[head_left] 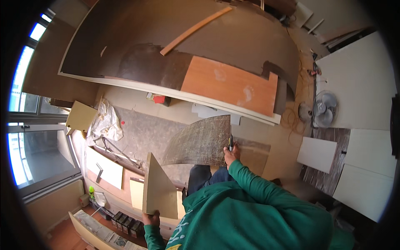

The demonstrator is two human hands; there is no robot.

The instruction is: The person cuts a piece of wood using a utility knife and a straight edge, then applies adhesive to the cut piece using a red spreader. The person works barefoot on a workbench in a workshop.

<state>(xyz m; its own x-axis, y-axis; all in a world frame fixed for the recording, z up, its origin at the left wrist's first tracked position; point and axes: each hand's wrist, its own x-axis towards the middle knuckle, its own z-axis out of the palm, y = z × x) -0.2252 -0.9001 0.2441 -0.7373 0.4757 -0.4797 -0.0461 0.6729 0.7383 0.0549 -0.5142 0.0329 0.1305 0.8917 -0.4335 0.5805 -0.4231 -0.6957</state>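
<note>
My left hand (151,218) is closed on the lower end of a cream board (160,189), which stands on edge, tilted, at my left side. My right hand (232,155) is closed at the right edge of a thin, bowed laminate sheet (200,141) with a mottled brown face. A slim black-and-grey tool (231,142), perhaps a utility knife, sticks up from the same fingers. Their exact grip on the sheet is partly hidden. The sheet curves out in front of my legs.
Ahead is a large brown-topped table (233,37) bearing an orange-brown panel (229,83) and a wooden strip (196,31). A fan (325,108) and white boards (366,154) stand right. Plastic sheeting (109,123) and a metal square (99,172) lie left.
</note>
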